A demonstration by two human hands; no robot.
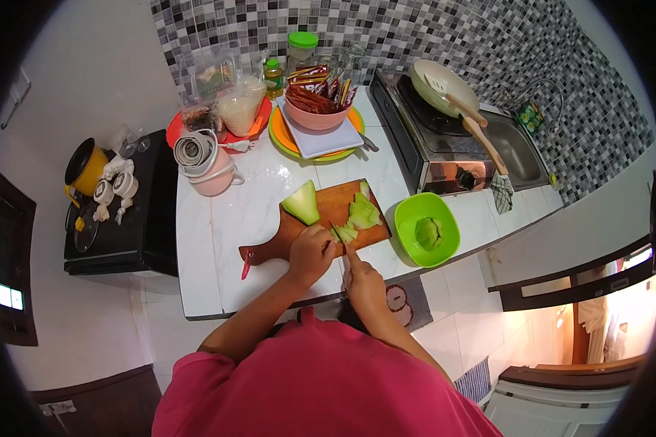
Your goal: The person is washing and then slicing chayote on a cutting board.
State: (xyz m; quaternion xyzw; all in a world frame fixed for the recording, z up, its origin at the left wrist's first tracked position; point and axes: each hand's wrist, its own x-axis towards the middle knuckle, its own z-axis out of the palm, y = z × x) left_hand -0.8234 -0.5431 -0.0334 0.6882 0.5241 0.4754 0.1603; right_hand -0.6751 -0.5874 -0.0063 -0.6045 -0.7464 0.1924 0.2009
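On the tiled counter lies a wooden cutting board (333, 204) with its handle toward the left. My left hand (311, 252) rests on the board, its fingers on a piece of pale green vegetable at the blade. A knife (337, 231) is in my right hand (364, 278), its blade beside small green slices (345, 233). A larger pale green wedge (303, 202) sits at the board's upper left, and a pile of thin slices (364, 211) lies at its right. Right of the board, a green plastic bowl (403, 218) holds green pieces (429, 234).
Behind the board stand stacked plates (280, 136) with a pink bowl (312, 120) of packets, and a pink cup (213, 177). A gas stove (437, 173) carries a frying pan (443, 82) whose handle juts toward the counter edge. The sink (516, 155) lies farther right.
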